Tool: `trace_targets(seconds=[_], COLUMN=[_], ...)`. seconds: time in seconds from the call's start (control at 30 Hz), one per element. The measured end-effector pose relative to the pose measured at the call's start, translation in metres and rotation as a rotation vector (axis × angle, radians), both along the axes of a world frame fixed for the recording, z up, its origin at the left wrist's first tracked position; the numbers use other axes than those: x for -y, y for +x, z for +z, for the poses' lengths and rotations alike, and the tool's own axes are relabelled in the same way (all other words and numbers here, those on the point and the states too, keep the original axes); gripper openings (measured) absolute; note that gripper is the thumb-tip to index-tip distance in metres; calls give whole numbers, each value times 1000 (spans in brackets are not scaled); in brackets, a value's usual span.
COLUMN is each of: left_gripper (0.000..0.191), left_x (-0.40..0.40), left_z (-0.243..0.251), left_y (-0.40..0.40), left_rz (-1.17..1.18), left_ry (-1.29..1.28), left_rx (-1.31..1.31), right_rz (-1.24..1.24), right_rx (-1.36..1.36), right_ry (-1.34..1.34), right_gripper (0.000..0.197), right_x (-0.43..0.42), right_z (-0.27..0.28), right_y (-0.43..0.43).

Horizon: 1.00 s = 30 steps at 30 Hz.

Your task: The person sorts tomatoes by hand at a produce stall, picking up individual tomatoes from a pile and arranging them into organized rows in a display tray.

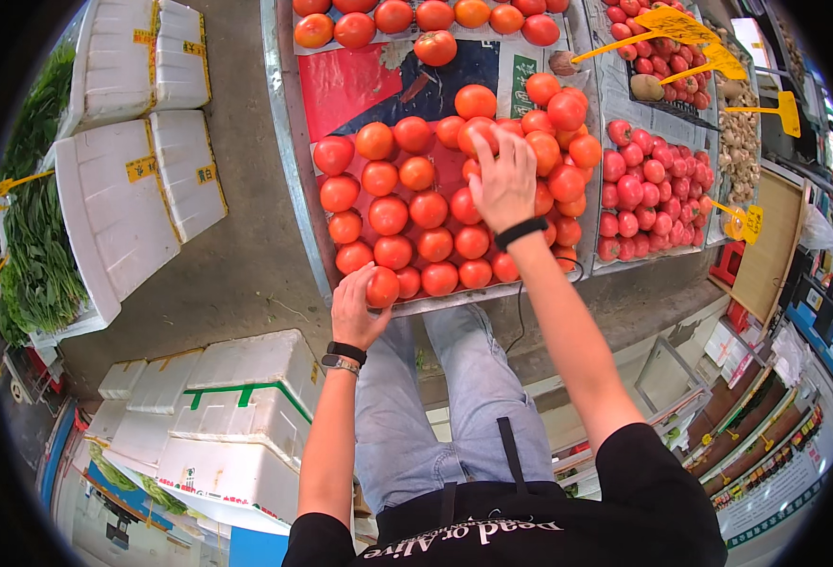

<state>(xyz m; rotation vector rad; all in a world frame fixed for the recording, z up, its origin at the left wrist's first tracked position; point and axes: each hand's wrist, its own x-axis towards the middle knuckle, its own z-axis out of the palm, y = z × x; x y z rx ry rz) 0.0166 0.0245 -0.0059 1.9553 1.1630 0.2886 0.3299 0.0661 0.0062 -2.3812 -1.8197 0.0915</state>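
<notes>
Rows of red tomatoes lie on paper in a metal-edged market stand. At the near left corner my left hand curls its fingers around a tomato at the end of the front row. Farther in, my right hand reaches over the middle of the pile, its fingertips on a tomato; the palm side is hidden, so how firmly it holds cannot be seen. More tomatoes are heaped to the right of this hand.
Smaller pinkish tomatoes fill the section on the right, with garlic beyond. Yellow price tags stick up there. White foam boxes with leafy greens stand left; stacked foam boxes are behind on the left. A thin black cable hangs by the near edge.
</notes>
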Motion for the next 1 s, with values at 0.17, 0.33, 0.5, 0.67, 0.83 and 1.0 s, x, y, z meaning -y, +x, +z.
trace_targets(seconds=[0.17, 0.33, 0.5, 0.67, 0.83, 1.0], left_gripper=[67, 66, 66, 69, 70, 72], left_x=[-4, -7, -8, -7, -6, 0], left_z=[6, 4, 0, 5, 5, 5], left_y=[6, 4, 1, 1, 8, 13], left_rz=[-83, -85, -48, -54, -74, -77], left_ry=[43, 10, -9, -11, 5, -8], left_rx=[-137, -76, 22, -5, -53, -159], right_rz=[18, -34, -37, -244, -551, -526], right_rx=[-51, -223, -263, -500, -741, -318], right_ry=[-126, -194, -194, -123, 401, 299], right_gripper=[71, 70, 68, 67, 80, 69], right_x=[-14, -22, -28, -31, -1, 64], right_z=[-22, -32, -37, -14, 8, 21], right_y=[29, 34, 38, 46, 83, 111])
